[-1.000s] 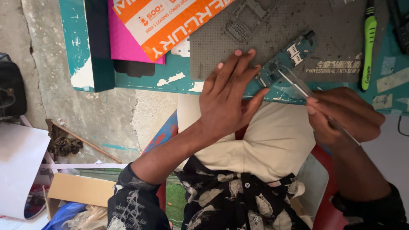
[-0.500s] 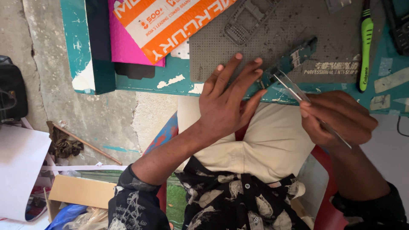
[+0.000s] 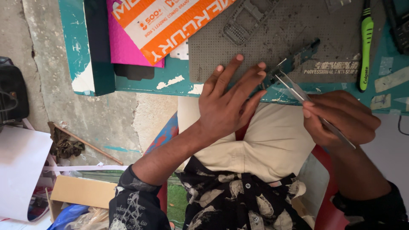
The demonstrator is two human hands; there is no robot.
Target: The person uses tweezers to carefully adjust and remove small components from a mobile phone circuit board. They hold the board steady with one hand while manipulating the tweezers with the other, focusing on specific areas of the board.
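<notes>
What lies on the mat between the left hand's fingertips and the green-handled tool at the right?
In the head view, the small circuit board lies there, with the tweezers tips at its lower end.

Daylight falls soft and even over my work, bright without harsh glare. My left hand throws only a faint shadow on the grey mat in the upper middle. The tweezers in my right hand catch a thin shine. Focus is sharp at centre; the white sheet at lower left looks washed out, and edges bend slightly.
</notes>
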